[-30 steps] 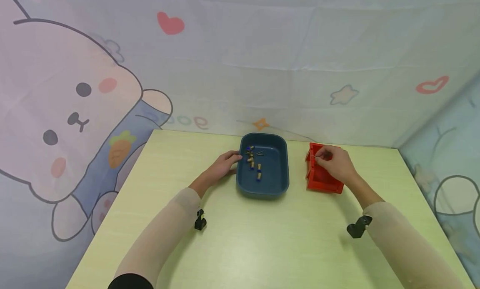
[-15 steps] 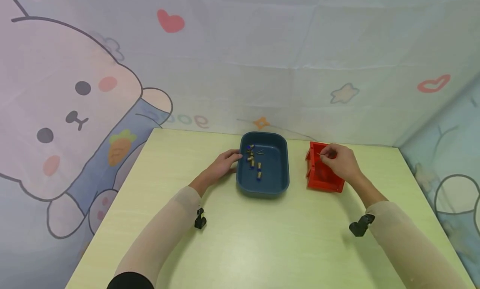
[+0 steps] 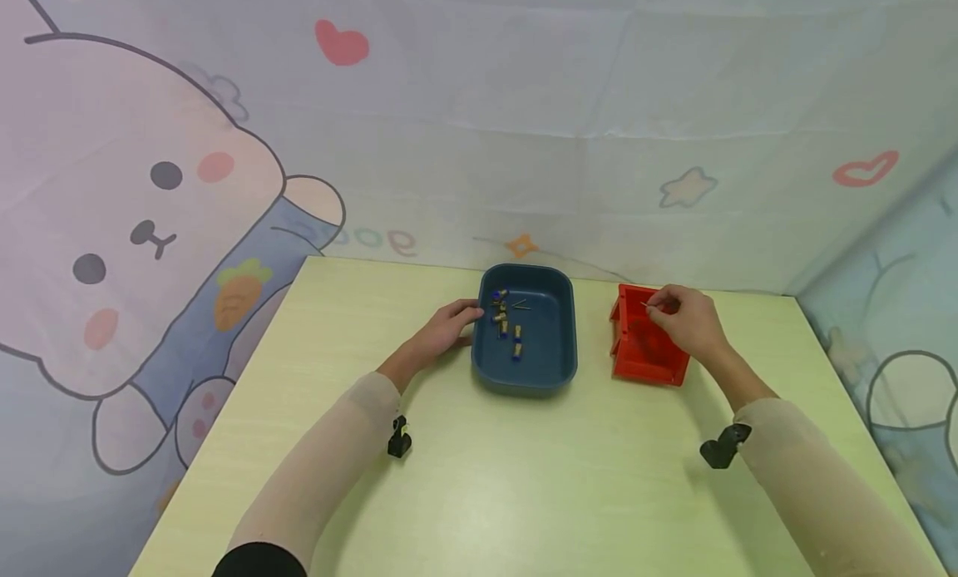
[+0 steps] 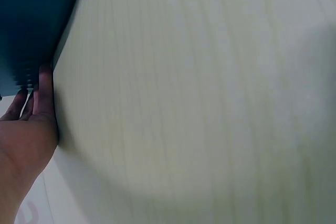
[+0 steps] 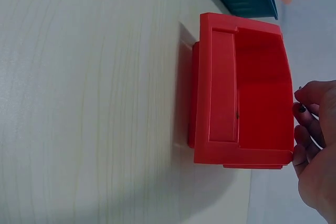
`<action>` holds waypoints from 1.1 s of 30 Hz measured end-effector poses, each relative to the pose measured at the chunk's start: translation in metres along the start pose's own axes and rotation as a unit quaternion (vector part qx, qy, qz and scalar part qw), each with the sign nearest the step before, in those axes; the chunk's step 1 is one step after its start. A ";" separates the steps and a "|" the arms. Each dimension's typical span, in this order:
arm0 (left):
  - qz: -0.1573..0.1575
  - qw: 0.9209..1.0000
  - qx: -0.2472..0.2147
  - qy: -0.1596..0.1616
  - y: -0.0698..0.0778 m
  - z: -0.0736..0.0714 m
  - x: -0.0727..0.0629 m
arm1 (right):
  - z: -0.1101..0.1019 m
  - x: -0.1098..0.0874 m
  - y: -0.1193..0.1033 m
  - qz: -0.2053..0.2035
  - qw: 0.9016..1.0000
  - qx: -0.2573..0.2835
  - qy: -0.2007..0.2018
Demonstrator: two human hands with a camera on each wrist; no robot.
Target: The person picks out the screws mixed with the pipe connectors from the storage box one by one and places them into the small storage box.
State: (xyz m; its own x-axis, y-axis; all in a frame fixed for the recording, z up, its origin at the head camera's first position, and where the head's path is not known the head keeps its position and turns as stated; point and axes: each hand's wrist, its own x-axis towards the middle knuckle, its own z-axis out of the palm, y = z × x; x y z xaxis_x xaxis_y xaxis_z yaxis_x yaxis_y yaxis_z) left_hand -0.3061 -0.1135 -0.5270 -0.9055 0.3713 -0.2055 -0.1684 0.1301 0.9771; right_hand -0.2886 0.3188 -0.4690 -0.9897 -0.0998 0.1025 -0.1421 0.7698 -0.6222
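**R hand [image 3: 684, 321] pinches thin pin [image 3: 645, 304] over red bin [image 3: 649, 372]!**

Thumb & fingertips close tight; item's tiny, prob. why. Left of bin: navy tray [image 3: 552, 344] w/ brass-and-blue fittings [image 3: 517, 334], loose pins [image 3: 522, 308]. L hand [image 3: 440, 332], fingers near straight, touches tray's outer side, prob. steadying.

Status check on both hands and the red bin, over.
Left hand touching blue tray. Right hand pinching tiny piece near red bin. Brass-coloured pieces in tray. No obstruction seen.
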 end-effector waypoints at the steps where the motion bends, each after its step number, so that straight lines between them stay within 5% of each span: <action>1: -0.001 1.000 0.001 0.000 0.000 0.000 0.000 | 0.000 0.000 0.000 0.001 1.000 0.000 0.000; 33: 0.000 1.000 0.008 -0.003 -0.004 -0.002 0.003 | 0.021 0.001 0.006 -0.022 0.999 -0.034 0.003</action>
State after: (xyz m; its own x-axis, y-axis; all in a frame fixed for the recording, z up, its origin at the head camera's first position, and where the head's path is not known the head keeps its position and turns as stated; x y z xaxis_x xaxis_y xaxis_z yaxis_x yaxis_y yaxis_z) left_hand -0.3089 -0.1147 -0.5313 -0.9028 0.3772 -0.2067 -0.1630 0.1447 0.9760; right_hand -0.2907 0.3099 -0.4889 -0.9823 -0.1310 0.1339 -0.1842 0.8057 -0.5629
